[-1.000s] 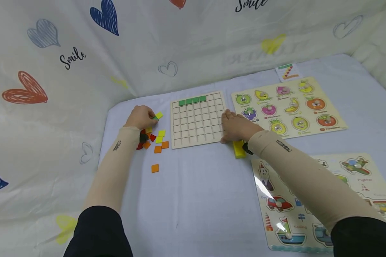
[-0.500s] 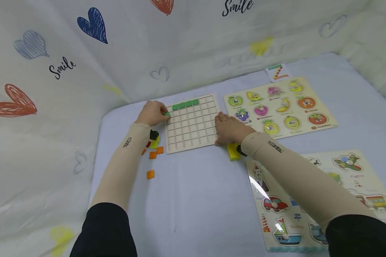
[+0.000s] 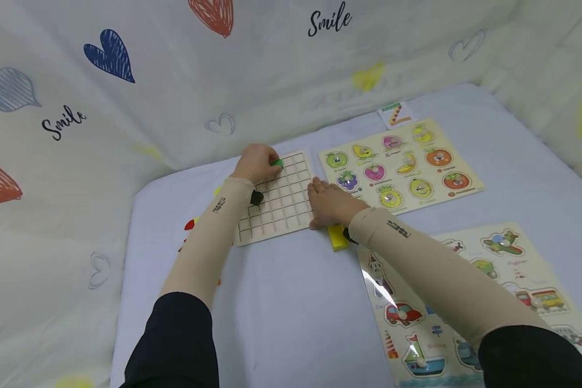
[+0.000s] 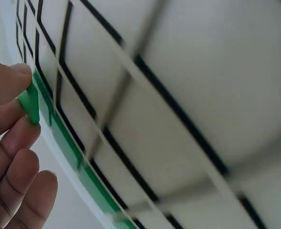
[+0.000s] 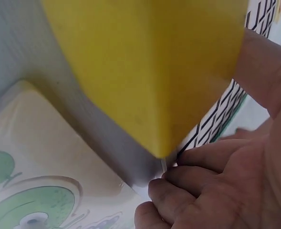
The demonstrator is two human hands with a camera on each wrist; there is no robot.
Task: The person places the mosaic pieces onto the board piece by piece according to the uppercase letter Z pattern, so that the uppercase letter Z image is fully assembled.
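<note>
the left hand pinches a green tile near the far edge of the grid board; the right hand, fingers extended, gripping nothing, rests at its right edge. lowered askew, the tile could knock seated tiles; slack bracing could let the board slide.

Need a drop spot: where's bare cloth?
Free: white cloth between beige left sleeve and pale vehicle-picture puzzle board, near side of pale square-celled grid board; also right of pale fruit-picture puzzle board. Crowded: at grid board (left hand, right hand, yellow rectangular block); left of sleeve (small red pieces).
</note>
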